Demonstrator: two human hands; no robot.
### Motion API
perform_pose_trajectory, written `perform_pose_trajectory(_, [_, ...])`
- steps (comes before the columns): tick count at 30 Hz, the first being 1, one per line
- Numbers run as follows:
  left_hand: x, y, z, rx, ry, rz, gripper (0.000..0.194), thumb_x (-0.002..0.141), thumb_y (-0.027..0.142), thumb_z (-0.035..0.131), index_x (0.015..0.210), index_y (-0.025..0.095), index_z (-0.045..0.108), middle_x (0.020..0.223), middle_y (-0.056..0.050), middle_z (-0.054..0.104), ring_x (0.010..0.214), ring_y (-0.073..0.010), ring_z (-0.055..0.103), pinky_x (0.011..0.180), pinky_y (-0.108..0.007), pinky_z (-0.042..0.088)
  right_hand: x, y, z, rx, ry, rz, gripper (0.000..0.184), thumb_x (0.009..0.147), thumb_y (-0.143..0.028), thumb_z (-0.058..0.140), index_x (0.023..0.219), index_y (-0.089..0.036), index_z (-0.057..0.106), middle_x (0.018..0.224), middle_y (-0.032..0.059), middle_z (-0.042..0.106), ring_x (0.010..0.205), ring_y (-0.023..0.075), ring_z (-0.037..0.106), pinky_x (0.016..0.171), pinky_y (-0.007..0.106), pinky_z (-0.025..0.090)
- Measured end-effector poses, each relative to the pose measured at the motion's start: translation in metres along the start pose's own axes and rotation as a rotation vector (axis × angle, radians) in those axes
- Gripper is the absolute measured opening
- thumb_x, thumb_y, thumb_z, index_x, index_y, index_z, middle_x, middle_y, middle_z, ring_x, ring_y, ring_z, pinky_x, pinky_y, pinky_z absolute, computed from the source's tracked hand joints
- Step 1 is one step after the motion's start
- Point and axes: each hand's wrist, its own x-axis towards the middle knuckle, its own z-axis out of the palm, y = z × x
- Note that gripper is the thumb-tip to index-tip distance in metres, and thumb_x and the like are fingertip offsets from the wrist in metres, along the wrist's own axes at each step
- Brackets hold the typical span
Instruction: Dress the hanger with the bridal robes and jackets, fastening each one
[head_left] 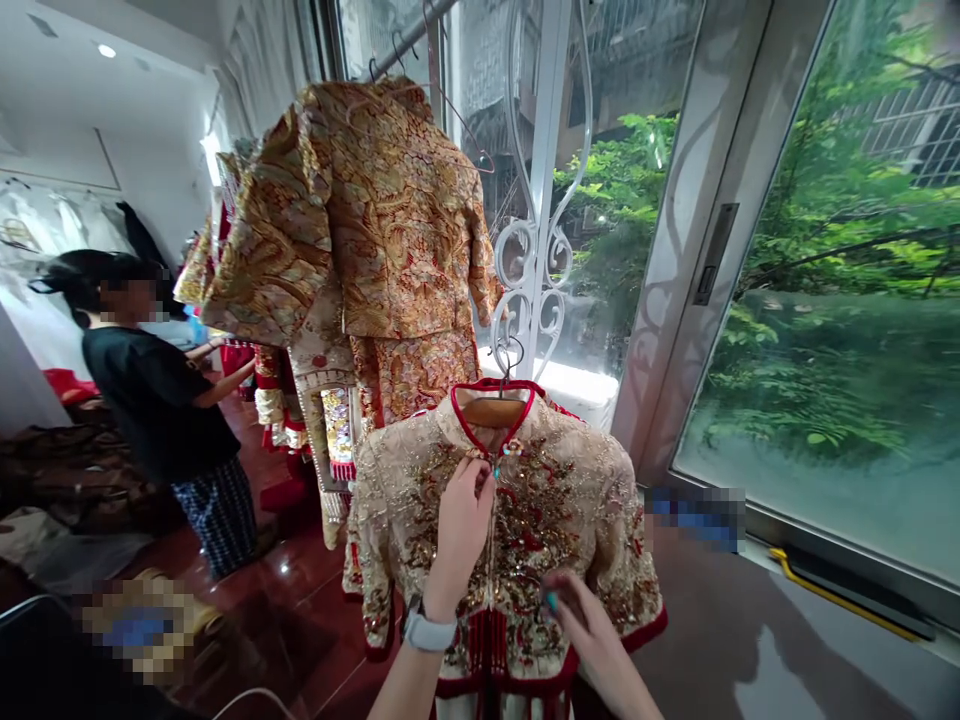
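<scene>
On its hanger, the beaded jacket has its front edges meeting; whether they're fastened, I can't tell. My left hand has its grip together at the neckline; my right hand's is unclear.

The left hand wears a pale wristwatch; the right hand, turquoise nails.

L hand raised w/ fingers bent & bunched, watch on L wrist; R hand lower, fingers curled inward, both forearms reaching fwd from below.
</scene>
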Motion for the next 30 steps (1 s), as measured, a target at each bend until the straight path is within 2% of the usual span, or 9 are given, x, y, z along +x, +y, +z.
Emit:
perform_pose_trajectory(3, [-0.016, 0.000, 0.004, 0.026, 0.012, 0.006, 0.018, 0.092, 0.022, 0.042, 0.093, 0.021, 0.061, 0.093, -0.008, 0.069, 0.081, -0.0238, 0.066, 0.071, -0.036, 0.052, 0.056, -0.034, 0.022, 0.074, -0.083, -0.087, 0.031, 0.092, -0.048, 0.046, 0.092, -0.024, 0.065, 0.088, 0.0048, 0.068, 0.087, 0.0214, 0.063, 0.077, 0.029, 0.050])
perform_pose_trajectory(7, [-0.036, -0.013, 0.012, -0.017, 0.050, 0.027, 0.026, 0.091, 0.017, 0.039, 0.100, 0.021, 0.063, 0.100, -0.010, 0.071, 0.087, -0.0236, 0.069, 0.076, -0.036, 0.054, 0.095, -0.067, 0.051, -0.028, 0.086, -0.087, 0.035, 0.089, -0.045, 0.047, 0.064, -0.022, 0.056, 0.065, 0.0033, 0.062, 0.061, 0.0179, 0.052, 0.061, 0.028, 0.039])
perform_pose_trajectory(10, [-0.040, -0.019, 0.005, -0.026, 0.001, 0.045, 0.030, 0.088, 0.013, 0.039, 0.105, 0.021, 0.062, 0.104, -0.010, 0.072, 0.090, -0.0240, 0.069, 0.078, -0.037, 0.055, 0.099, -0.067, 0.058, -0.011, 0.109, -0.088, 0.036, 0.087, -0.045, 0.050, 0.059, -0.023, 0.050, 0.057, 0.0007, 0.056, 0.055, 0.0158, 0.046, 0.056, 0.028, 0.034])
perform_pose_trajectory(14, [-0.024, -0.005, -0.023, -0.053, -0.100, 0.046, 0.018, 0.082, 0.016, 0.050, 0.095, 0.022, 0.060, 0.091, -0.006, 0.071, 0.079, -0.0223, 0.067, 0.071, -0.033, 0.053, 0.097, -0.065, 0.052, 0.162, 0.037, -0.136, 0.026, 0.084, -0.042, 0.052, 0.071, -0.020, 0.058, 0.070, 0.0023, 0.062, 0.069, 0.0177, 0.055, 0.066, 0.027, 0.041])
perform_pose_trajectory(17, [-0.001, 0.010, -0.037, -0.159, -0.046, -0.069, 0.014, 0.080, 0.030, 0.061, 0.089, 0.022, 0.054, 0.074, -0.001, 0.064, 0.064, -0.0189, 0.062, 0.060, -0.029, 0.049, 0.094, -0.068, 0.053, 0.242, 0.030, -0.100, 0.028, 0.083, -0.045, 0.053, 0.070, -0.021, 0.055, 0.062, -0.0011, 0.056, 0.060, 0.0152, 0.049, 0.057, 0.026, 0.038])
perform_pose_trajectory(20, [0.017, 0.016, -0.036, -0.122, 0.042, -0.158, 0.017, 0.082, 0.030, 0.057, 0.095, 0.021, 0.051, 0.079, -0.004, 0.065, 0.070, -0.0220, 0.064, 0.063, -0.032, 0.047, 0.087, -0.066, 0.061, 0.275, 0.015, -0.057, 0.031, 0.084, -0.048, 0.050, 0.069, -0.021, 0.052, 0.057, -0.0043, 0.047, 0.053, 0.0120, 0.039, 0.051, 0.025, 0.031])
perform_pose_trajectory(24, [0.019, 0.013, -0.039, -0.216, 0.063, -0.102, 0.011, 0.086, 0.032, 0.048, 0.091, 0.022, 0.048, 0.076, -0.002, 0.061, 0.069, -0.0209, 0.061, 0.062, -0.031, 0.045, 0.062, -0.035, 0.077, 0.274, -0.038, 0.020, 0.037, 0.086, -0.052, 0.045, 0.064, -0.022, 0.046, 0.054, -0.0037, 0.047, 0.051, 0.0117, 0.040, 0.051, 0.025, 0.030])
perform_pose_trajectory(27, [0.015, 0.011, -0.054, -0.276, 0.123, -0.060, 0.015, 0.087, 0.037, 0.049, 0.088, 0.023, 0.046, 0.071, 0.001, 0.055, 0.063, -0.0177, 0.054, 0.059, -0.029, 0.043, 0.024, 0.015, 0.094, 0.241, -0.104, 0.156, 0.044, 0.082, -0.060, 0.045, 0.058, -0.022, 0.044, 0.050, -0.0020, 0.048, 0.048, 0.0127, 0.044, 0.052, 0.026, 0.034])
perform_pose_trajectory(30, [0.015, 0.014, -0.071, -0.279, 0.165, -0.042, 0.018, 0.086, 0.039, 0.051, 0.091, 0.022, 0.049, 0.075, 0.002, 0.053, 0.064, -0.0161, 0.051, 0.060, -0.028, 0.042, -0.030, 0.072, 0.111, 0.126, -0.104, 0.405, 0.049, 0.071, -0.068, 0.053, 0.054, -0.023, 0.045, 0.043, -0.0022, 0.045, 0.041, 0.0143, 0.045, 0.048, 0.028, 0.036])
